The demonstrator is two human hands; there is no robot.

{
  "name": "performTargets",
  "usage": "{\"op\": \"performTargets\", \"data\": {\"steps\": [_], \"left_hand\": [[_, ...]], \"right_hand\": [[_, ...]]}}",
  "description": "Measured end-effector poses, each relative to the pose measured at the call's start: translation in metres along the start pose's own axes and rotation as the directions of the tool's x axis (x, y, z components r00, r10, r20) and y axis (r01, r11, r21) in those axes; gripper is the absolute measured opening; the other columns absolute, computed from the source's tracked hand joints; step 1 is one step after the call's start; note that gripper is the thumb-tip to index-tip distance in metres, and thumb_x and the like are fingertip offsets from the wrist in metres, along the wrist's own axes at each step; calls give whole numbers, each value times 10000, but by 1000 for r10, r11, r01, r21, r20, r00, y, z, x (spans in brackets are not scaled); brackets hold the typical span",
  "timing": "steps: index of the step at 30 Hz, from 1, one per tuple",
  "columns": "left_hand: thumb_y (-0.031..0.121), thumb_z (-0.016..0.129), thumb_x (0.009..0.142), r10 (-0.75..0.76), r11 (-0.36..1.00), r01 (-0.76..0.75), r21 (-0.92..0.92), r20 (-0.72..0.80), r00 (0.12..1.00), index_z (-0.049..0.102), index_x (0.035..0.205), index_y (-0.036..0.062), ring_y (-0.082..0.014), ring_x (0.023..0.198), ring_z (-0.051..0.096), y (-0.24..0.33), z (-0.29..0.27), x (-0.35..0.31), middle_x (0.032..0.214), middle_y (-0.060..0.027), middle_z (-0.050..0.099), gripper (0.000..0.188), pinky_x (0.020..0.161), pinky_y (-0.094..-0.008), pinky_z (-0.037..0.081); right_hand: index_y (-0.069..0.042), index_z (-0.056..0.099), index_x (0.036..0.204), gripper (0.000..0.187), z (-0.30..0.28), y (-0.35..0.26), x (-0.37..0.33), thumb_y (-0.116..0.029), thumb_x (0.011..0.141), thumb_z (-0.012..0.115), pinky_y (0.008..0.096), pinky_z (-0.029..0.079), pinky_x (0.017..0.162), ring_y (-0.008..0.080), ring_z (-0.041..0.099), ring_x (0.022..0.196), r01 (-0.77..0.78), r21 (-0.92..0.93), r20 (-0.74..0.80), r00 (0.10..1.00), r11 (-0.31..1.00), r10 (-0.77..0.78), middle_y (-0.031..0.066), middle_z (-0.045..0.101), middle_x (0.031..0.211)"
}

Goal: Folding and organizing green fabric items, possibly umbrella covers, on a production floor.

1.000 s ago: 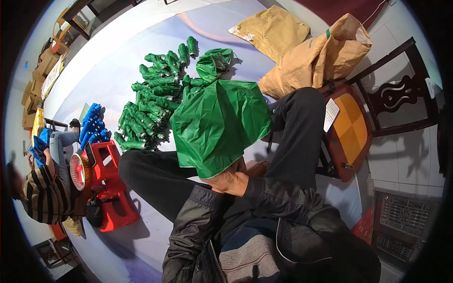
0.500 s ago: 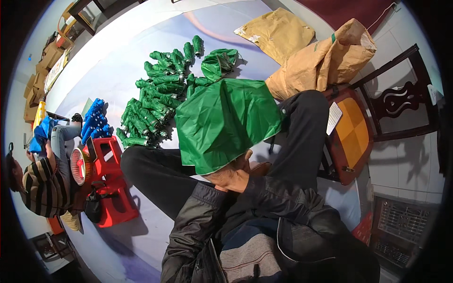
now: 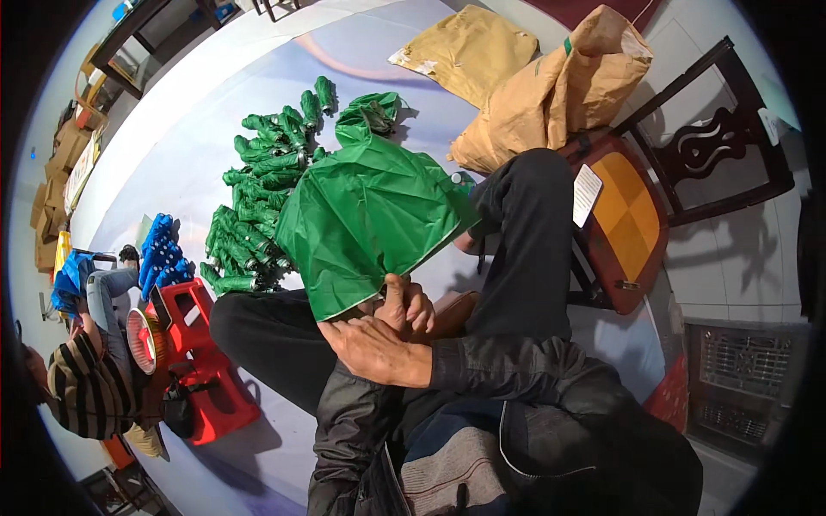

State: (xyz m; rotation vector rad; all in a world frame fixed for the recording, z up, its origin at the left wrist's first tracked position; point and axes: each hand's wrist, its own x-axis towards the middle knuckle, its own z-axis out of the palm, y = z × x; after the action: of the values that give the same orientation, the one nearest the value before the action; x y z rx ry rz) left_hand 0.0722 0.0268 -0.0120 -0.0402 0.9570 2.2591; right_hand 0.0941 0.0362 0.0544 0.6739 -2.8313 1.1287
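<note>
Left hand (image 3: pixel 406 308): grasping the near hem of the green canopy (image 3: pixel 366 211), thumb uppermost on the cloth, fingers curled; wrist hidden beneath the other hand.
Right hand (image 3: pixel 379 351): crossed over the left wrist, back upward, fingertips at the hem's near left corner; whether they pinch the cloth, I cannot tell.
Green canopy: spread in front of the person, between the left knee (image 3: pixel 241 322) and right knee (image 3: pixel 538 185); creased.
Green bundles (image 3: pixel 245 193): many, slim and furled, piled at far left on the pale floor covering (image 3: pixel 185 159); a looser green bundle (image 3: pixel 370 113) lies just beyond the canopy.
Right side: a tan sack (image 3: pixel 551 103) beside a yellow bag (image 3: pixel 469 47); nearer, a wooden chair (image 3: pixel 632 211) with a white card (image 3: pixel 587 196) on its seat.
Left side: red stools (image 3: pixel 215 408); blue dotted cloth (image 3: pixel 163 258); a co-worker in a striped top (image 3: pixel 90 383).
</note>
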Motion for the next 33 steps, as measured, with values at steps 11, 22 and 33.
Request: {"op": "performTargets", "data": {"steps": [11,22,33], "left_hand": [[630,339,967,46,956,-50,-290,-22,999,508,889,100,-76,356,342,50,1,-20,479,64,284,561,351,-247,369],[617,325,972,72,961,-65,-269,19,997,437,817,93,-78,361,351,43,3,-15,489,57,299,559,373,-251,387],[607,320,981,50,962,-45,-268,12,999,442,848,102,-80,357,335,41,5,-12,492,58,294,536,382,-256,387]], "right_hand": [[88,558,1242,299,-95,26,-27,-13,977,460,355,528,940,257,668,1040,-25,842,-300,808,538,508,198,668,1150],[122,483,1298,355,-109,38,-2,8,966,436,394,484,1023,315,598,1168,15,949,-201,801,316,564,253,587,1258],[132,455,1321,382,-113,31,2,6,960,472,401,471,1039,328,559,1218,7,941,-188,841,338,507,260,554,1299]]}}
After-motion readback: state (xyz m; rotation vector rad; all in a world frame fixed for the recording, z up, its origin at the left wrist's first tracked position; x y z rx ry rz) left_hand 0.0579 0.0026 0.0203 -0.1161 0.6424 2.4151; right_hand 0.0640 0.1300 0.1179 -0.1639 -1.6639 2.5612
